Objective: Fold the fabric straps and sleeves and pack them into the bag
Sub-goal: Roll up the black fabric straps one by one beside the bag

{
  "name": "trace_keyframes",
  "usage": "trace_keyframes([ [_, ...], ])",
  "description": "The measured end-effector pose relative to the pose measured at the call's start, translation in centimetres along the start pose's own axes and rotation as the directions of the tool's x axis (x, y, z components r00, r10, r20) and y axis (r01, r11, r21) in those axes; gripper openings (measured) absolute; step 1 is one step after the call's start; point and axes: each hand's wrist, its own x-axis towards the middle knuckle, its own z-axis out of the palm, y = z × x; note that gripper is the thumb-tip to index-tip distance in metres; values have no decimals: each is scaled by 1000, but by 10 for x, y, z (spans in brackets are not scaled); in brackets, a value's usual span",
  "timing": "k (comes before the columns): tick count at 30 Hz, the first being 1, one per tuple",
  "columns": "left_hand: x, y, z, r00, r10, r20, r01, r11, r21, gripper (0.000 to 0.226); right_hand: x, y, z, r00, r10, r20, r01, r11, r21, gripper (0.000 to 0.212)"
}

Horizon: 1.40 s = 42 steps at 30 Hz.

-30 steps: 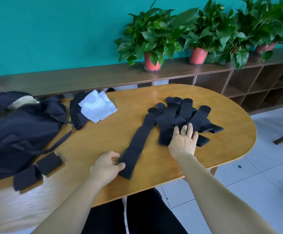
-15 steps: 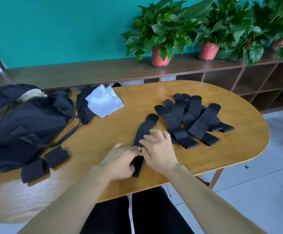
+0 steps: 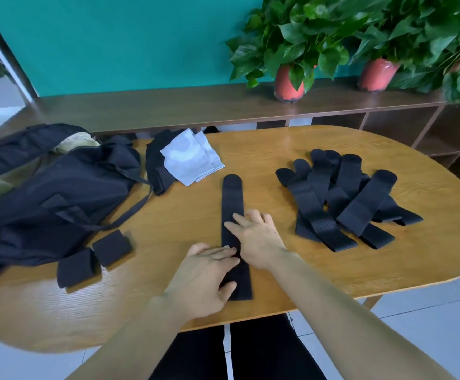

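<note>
The black strap (image 3: 232, 198) has swung round since a moment ago: it lay slanted with its far end against the pile, and now it runs straight from near to far at the middle of the worktop (image 3: 305, 270), clear of the others. Both hands have gone from pinching its near end to lying flat on it.

The left hand (image 3: 204, 275) presses the near part with straight fingers. The right hand (image 3: 256, 237) lies just beyond, fingers spread across the strap's middle. Neither grips anything. I'd say they are smoothing it so that it folds squarely.

The near end sits close to the worktop's near edge, and the rounded far end has bare wood beyond it, so there is room to fold it over.

To the right the pile of straps (image 3: 344, 204) waits, well apart. To the left two folded straps (image 3: 111, 248) lie just beside the black bag (image 3: 45, 198), not yet packed. At the far left a white sleeve (image 3: 190, 157) rests on dark fabric (image 3: 154, 165). Behind, potted plants (image 3: 289, 80) stand on a long shelf (image 3: 168, 105).
</note>
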Motion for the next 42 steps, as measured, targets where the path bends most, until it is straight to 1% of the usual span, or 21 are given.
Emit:
trace_keyframes([
  [3, -2, 3, -5, 1000, -18, 13, 18, 1000, 24, 50, 18, 6, -5, 997, 52, 60, -49, 998, -39, 56],
  [6, -3, 3, -5, 998, -28, 50, 25, 998, 50, 50, 30, 10, -9, 992, 74, 102, -68, 996, -63, 63],
  [9, -2, 5, -9, 997, -45, 70, 41, 997, 58, 49, 34, 10, -9, 991, 66, 115, -58, 995, -77, 65],
  [11, -2, 5, -8, 997, -46, 63, 43, 998, 41, 48, 32, 10, -10, 993, 61, 97, -56, 997, -55, 66],
  [13, -5, 1, -6, 999, -37, -3, 36, 998, -45, 46, 23, 10, -12, 998, 62, 6, -62, 998, 19, 69],
  [15, -9, -3, -6, 990, -72, -120, 49, 981, -187, 47, 8, 11, -15, 984, 75, -159, -51, 987, 149, 68],
  [16, -13, -5, -7, 982, -95, -161, 55, 970, -238, 48, -3, 11, -15, 965, 82, -250, -26, 975, 222, 66],
  [18, -22, -6, -8, 980, -104, -169, 56, 961, -269, 52, -31, 8, -15, 914, 81, -396, 56, 945, 322, 63],
  [19, -27, -5, -7, 985, -92, -149, 49, 961, -271, 56, -46, 5, -13, 894, 69, -443, 103, 930, 354, 62],
  [21, -34, -1, -6, 993, -72, -89, 45, 962, -269, 65, -73, -2, -8, 871, 50, -489, 180, 893, 413, 61],
  [22, -35, 1, -5, 995, -72, -61, 54, 964, -261, 68, -84, -6, -5, 876, 45, -481, 196, 876, 440, 62],
  [24, -35, 4, 0, 995, -90, -48, 77, 970, -231, 69, -99, -11, -2, 924, 46, -380, 165, 849, 503, 64],
  [26, -32, 5, 5, 988, -127, -88, 104, 969, -225, 63, -105, -11, 4, 965, 30, -259, 113, 846, 521, 68],
  [27, -30, 5, 6, 982, -150, -116, 120, 965, -232, 57, -106, -10, 8, 972, 31, -231, 94, 854, 512, 69],
  [29, -26, 7, 9, 962, -213, -170, 162, 949, -270, 46, -103, -10, 15, 971, 87, -223, 45, 849, 527, 64],
  [31, -20, 8, 10, 932, -305, -193, 236, 919, -315, 38, -96, -14, 18, 946, 215, -243, -27, 799, 601, 48],
  [34, -9, 12, 11, 872, -438, -220, 344, 867, -360, 27, -82, -23, 17, 861, 447, -241, -159, 689, 707, 20],
  [36, -2, 13, 13, 851, -468, -238, 376, 859, -348, 7, -74, -29, 15, 816, 540, -204, -245, 645, 724, 13],
  [38, 4, 14, 15, 833, -502, -234, 411, 843, -347, 31, -68, -34, 13, 786, 595, -169, -310, 615, 725, 13],
  [39, 5, 15, 15, 826, -521, -215, 432, 830, -352, 39, -65, -36, 13, 775, 611, -158, -332, 608, 721, 14],
  [42, 10, 15, 14, 824, -542, -165, 464, 813, -350, 47, -61, -38, 11, 767, 626, -140, -380, 620, 687, 18],
])
